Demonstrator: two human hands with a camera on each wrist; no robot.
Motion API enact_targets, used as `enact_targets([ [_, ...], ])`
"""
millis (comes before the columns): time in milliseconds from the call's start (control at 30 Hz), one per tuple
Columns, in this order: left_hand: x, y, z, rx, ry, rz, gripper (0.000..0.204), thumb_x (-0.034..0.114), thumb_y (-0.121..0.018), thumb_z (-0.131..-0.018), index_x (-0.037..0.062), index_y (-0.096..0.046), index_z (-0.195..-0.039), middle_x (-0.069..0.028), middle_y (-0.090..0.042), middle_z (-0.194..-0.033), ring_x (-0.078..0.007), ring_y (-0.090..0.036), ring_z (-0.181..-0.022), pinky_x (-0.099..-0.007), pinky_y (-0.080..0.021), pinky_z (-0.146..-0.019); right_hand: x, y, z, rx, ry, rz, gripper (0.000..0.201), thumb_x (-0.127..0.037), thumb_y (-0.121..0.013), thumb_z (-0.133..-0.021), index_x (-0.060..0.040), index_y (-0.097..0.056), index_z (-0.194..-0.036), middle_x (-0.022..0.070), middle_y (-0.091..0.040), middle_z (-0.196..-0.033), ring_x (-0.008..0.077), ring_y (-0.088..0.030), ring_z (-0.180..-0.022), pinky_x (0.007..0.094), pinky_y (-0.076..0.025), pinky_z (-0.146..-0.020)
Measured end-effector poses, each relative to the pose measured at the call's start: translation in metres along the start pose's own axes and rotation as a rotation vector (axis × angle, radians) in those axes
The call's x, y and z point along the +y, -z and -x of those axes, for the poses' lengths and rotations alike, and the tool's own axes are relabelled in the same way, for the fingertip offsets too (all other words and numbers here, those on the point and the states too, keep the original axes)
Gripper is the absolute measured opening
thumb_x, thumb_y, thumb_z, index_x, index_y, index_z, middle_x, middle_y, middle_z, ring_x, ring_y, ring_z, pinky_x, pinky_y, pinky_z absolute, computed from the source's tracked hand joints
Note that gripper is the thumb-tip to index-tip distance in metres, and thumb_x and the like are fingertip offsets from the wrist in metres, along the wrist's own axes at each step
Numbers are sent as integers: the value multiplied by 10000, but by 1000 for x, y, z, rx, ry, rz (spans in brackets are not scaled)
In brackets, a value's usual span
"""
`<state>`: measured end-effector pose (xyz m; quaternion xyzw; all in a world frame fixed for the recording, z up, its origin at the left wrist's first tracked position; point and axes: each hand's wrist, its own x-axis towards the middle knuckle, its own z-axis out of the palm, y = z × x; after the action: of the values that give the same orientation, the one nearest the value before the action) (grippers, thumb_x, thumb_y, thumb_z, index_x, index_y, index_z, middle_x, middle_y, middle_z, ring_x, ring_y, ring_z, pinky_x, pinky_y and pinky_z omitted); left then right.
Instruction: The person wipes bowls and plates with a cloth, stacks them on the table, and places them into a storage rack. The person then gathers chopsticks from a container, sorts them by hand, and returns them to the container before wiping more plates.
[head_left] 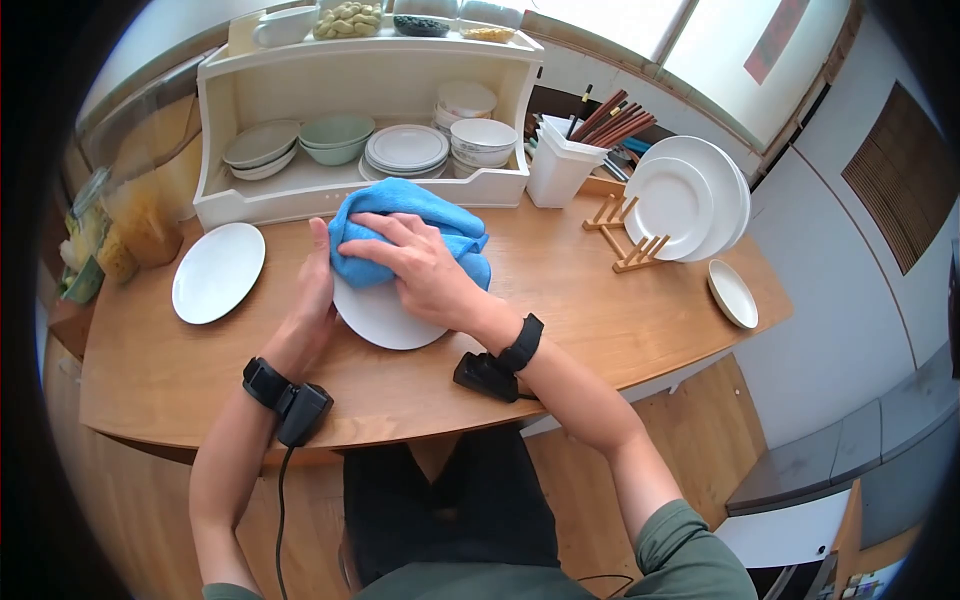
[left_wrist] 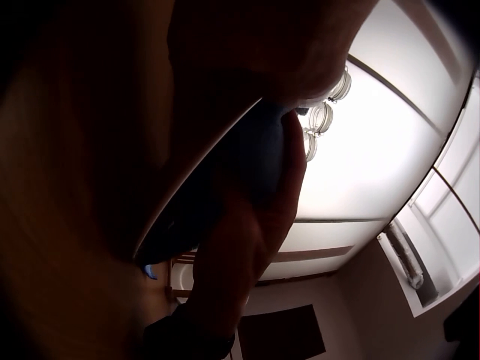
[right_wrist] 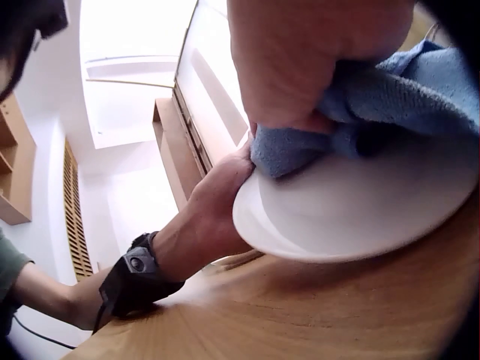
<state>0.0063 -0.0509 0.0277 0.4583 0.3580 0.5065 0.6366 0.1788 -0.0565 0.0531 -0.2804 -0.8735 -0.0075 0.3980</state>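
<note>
My left hand grips the left edge of a round white plate, its thumb pointing up along the rim. Over the plate's far half lies a bunched blue cloth, which my right hand holds against the plate's face. From the right wrist, the plate appears tilted close over the wooden table, with the cloth under the right hand's fingers. The left wrist view is dark; the plate's edge crosses it as a thin line.
On the wooden table, a white oval plate lies left and a small white dish right. A wooden rack stands near upright white plates. Behind are a white shelf with stacked dishes and a chopstick holder.
</note>
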Motion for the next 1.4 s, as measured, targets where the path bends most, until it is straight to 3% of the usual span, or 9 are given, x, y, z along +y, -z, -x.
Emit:
enact_targets([
  [367, 0, 19, -14, 182, -198, 46, 472, 384, -445, -979, -15, -498, -1225, -97, -609, -1085, -151, -598, -951, -298, -499, -817, 3, 9, 7, -401, 13, -216, 654, 178, -462, -623, -207, -640, -1122, 78, -498, -1330, 336, -470, -1155, 453, -377, -987],
  [600, 3, 18, -15, 348, -261, 147, 490, 397, -423, -985, -17, -472, -1242, -118, -601, -1148, -177, -596, -1023, -314, -500, -855, 40, 26, 12, -349, -171, -139, 650, 193, -403, -612, -143, -631, -1119, 169, -518, -1289, 364, -461, -1211, 414, -381, -1015],
  [733, 4, 20, -13, 349, -263, 128, 497, 399, -415, -986, -18, -456, -1254, -120, -593, -1160, -183, -598, -1026, -322, -503, -858, 54, 44, 15, -250, -237, 35, 516, 91, -496, -672, -183, -647, -1082, 98, -563, -1237, 364, -526, -1098, 439, -434, -939],
  [933, 15, 20, -6, 359, -252, 240, 502, 399, -390, -993, -23, -441, -1261, -124, -578, -1179, -198, -591, -1040, -331, -499, -875, 88, 93, 42, -221, -783, 541, 425, -45, -571, -732, -206, -643, -1119, 89, -570, -1218, 343, -517, -1133, 545, -405, -933],
  [1067, 12, 12, -7, 262, -271, 272, 527, 409, -363, -999, -29, -423, -1285, -131, -560, -1217, -208, -567, -1095, -330, -479, -922, 112, 88, 60, -290, -835, 619, 382, -142, -594, -793, -152, -611, -1175, 159, -579, -1191, 344, -521, -1143, 495, -391, -976],
  [1133, 15, 8, -5, 237, -251, 282, 537, 412, -349, -1002, -30, -412, -1300, -136, -552, -1232, -207, -557, -1114, -329, -474, -933, 113, 74, 46, 94, -428, 404, 372, -246, -603, -858, -80, -583, -1191, 132, -632, -1046, 284, -579, -1068, 417, -446, -916],
  [1167, 14, 8, -4, 243, -257, 282, 537, 412, -349, -1002, -30, -412, -1300, -136, -552, -1232, -207, -557, -1114, -329, -474, -933, 112, 66, 41, 93, -421, 400, 372, -246, -603, -858, -80, -583, -1191, 132, -632, -1046, 284, -579, -1068, 417, -446, -916],
  [1233, 12, 9, -5, 187, -251, 281, 544, 414, -338, -1003, -31, -408, -1307, -138, -544, -1243, -208, -552, -1121, -332, -470, -939, 82, 53, 18, 53, -570, -296, 392, -324, -591, -899, -13, -580, -1136, 95, -635, -829, 177, -635, -810, 305, -506, -696],
  [1400, 14, 3, 0, 106, -239, 290, 542, 420, -332, -1003, -9, -390, -1330, -134, -523, -1274, -214, -541, -1138, -346, -464, -952, 39, 32, 8, -80, -723, -568, 321, -285, -579, -912, 7, -593, -1043, 55, -601, -716, 65, -548, -582, 235, -429, -464],
])
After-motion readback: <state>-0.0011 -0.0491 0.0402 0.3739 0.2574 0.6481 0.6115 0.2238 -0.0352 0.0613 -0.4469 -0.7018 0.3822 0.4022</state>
